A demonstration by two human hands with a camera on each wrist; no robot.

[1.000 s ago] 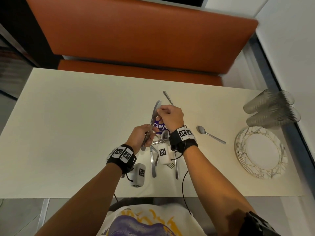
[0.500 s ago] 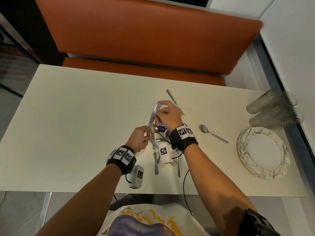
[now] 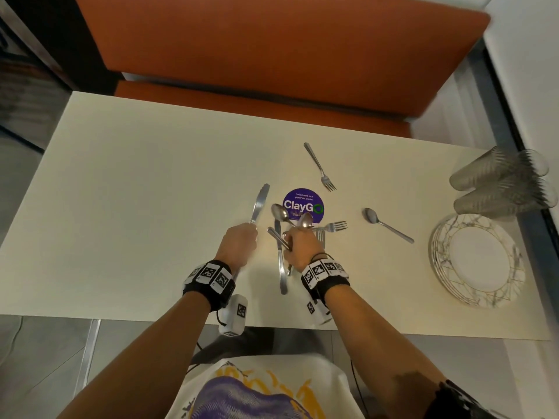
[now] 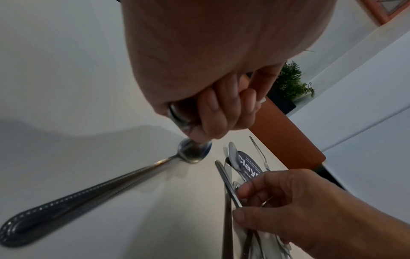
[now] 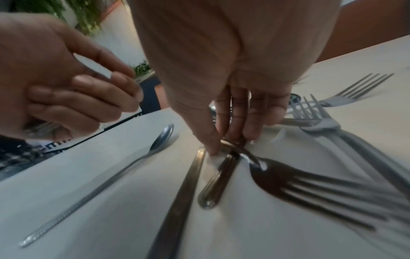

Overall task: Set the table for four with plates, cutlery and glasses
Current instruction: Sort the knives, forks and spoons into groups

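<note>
You have the cutlery pile (image 3: 290, 234) mid-tabletop (image 3: 136, 192), plates (image 3: 478, 261) at right, glasses (image 3: 499, 182) beyond them.

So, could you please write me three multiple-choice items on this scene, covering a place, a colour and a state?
1. Where is the stack of plates?
A. at the table's right end
B. in the table's middle
C. on the bench

2. What colour is the round sticker, mainly?
A. orange
B. white
C. purple

3. What is the left hand doing?
A. lying flat and open
B. gripping a knife
C. holding a glass

Answers:
1 A: the stack of plates sits near the right end of the table.
2 C: the round sticker is purple with white lettering.
3 B: the left hand curls round the handle of the knife, blade pointing away.
</note>
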